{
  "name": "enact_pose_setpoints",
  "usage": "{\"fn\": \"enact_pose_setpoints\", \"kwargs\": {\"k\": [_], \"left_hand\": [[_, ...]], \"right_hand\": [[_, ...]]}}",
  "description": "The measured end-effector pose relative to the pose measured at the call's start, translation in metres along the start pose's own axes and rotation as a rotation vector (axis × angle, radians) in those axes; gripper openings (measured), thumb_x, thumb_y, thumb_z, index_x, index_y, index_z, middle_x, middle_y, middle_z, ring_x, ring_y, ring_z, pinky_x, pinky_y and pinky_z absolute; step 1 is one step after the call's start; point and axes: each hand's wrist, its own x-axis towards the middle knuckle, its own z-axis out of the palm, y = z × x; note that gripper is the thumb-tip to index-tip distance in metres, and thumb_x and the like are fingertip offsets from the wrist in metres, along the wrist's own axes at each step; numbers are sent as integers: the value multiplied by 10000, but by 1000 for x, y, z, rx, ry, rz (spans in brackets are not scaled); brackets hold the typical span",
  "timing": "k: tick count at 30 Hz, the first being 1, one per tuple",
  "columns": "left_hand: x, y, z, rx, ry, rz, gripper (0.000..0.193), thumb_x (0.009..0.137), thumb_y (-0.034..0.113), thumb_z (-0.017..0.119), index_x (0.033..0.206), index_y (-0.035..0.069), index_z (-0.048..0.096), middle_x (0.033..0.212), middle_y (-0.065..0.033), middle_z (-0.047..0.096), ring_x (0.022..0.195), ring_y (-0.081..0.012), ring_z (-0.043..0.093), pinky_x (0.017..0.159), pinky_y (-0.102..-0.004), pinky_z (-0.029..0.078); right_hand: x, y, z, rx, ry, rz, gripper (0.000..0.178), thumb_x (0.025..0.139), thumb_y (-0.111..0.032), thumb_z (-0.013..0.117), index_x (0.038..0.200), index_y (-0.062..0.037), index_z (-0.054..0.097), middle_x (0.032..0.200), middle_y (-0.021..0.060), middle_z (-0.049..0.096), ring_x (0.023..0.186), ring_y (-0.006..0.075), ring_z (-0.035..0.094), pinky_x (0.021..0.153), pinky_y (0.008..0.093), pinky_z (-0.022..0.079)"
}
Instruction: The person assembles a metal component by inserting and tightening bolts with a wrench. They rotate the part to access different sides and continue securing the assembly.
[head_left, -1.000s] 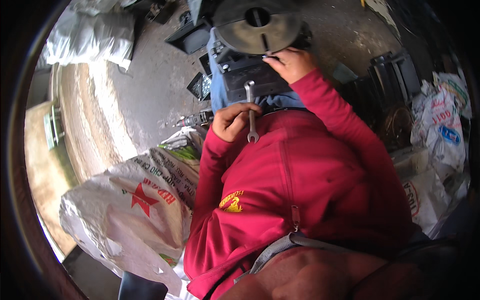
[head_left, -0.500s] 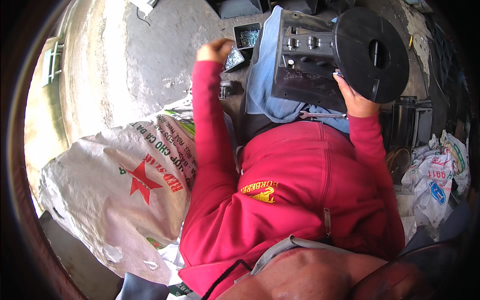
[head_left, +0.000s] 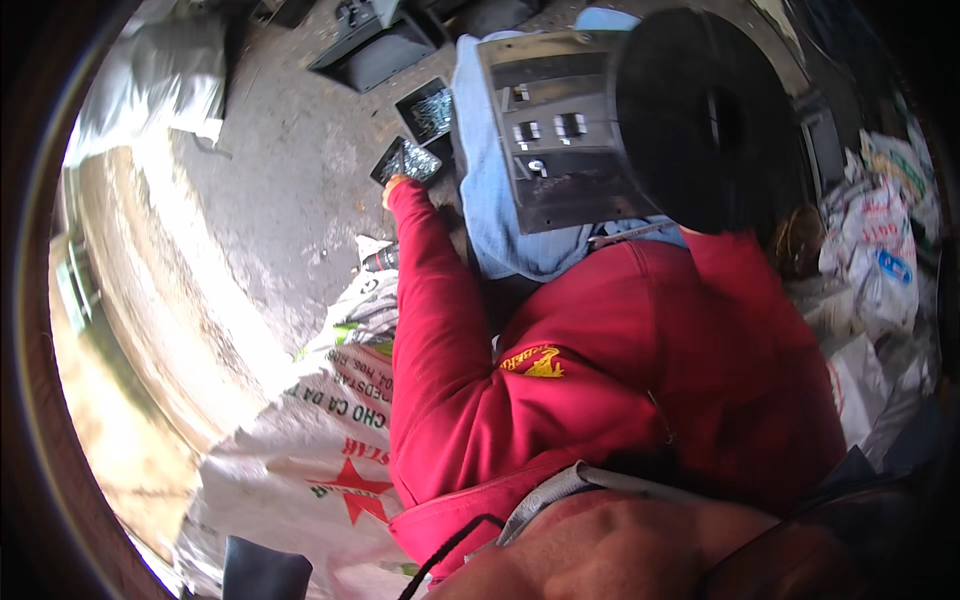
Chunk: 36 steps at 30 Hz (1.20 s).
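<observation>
My left hand point(head_left: 393, 189) is at the near edge of a small black tray point(head_left: 378, 173) of shiny metal fasteners. Its fingers are too small and partly hidden to read. On the blue cloth point(head_left: 490, 250) over my lap rests a black panel point(head_left: 575, 190) with small metal fittings and bolts on its face. A large black disc point(head_left: 655, 110) with a slot at its centre is at the panel's right side. My right sleeve goes up behind this disc, which hides my right hand. A wrench point(head_left: 640, 233) lies on the cloth just below the panel.
Another black tray of screws point(head_left: 428, 110) is just beyond the first. Black bins point(head_left: 375, 60) stand at the far side. A large white printed sack point(head_left: 270, 490) fills the near left. More plastic bags point(head_left: 870, 240) are piled on the right.
My left hand has come down to the near tray's edge. The disc now covers my right hand, which showed beneath it before. The whole view has turned and shifted.
</observation>
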Motion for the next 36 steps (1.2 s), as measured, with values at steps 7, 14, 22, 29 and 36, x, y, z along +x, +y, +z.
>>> {"fn": "enact_pose_setpoints", "kwargs": {"k": [7, 14, 22, 29, 36], "left_hand": [[-19, -28, -42, -743, -26, 121, 292, 945, 273, 526, 1025, 23, 653, 821, -138, 697, 700, -225, 682, 600, -351, 534], [-317, -17, -130, -1410, 496, 905, 323, 984, 238, 476, 1138, -39, 541, 585, 5, 465, 514, -76, 437, 498, -230, 367], [-417, -13, -123, -649, 702, 1372, 536, 855, -17, 565, 1378, 17, 451, 719, -148, 609, 505, -201, 553, 497, -327, 446], [-422, 15, -135, -623, 841, 1377, 567, 842, -10, 602, 1389, 56, 470, 544, -89, 480, 403, -195, 436, 431, -335, 385], [-434, 16, -143, -723, 821, 1416, 504, 878, -18, 547, 1375, 36, 483, 523, -101, 452, 407, -153, 407, 427, -311, 359]], "right_hand": [[-11, 6, -1, 65, -50, 117, 189, 728, -241, 748, 887, -155, 693, 794, 44, 671, 682, 262, 658, 583, 362, 516], [-12, 5, 3, 243, 32, 120, 175, 844, -324, 664, 923, -170, 687, 830, 1, 677, 703, 230, 663, 575, 350, 522], [-10, 8, 6, 366, -3, 153, 197, 845, -326, 666, 937, -156, 702, 866, 20, 688, 736, 241, 666, 613, 355, 521], [-11, 7, 10, 357, 23, 205, 184, 841, -353, 650, 893, -183, 700, 807, -6, 664, 701, 226, 657, 581, 361, 513], [-16, 11, 6, 348, 88, 200, 184, 842, -369, 649, 868, -193, 696, 749, -14, 645, 656, 212, 648, 545, 352, 504]]}}
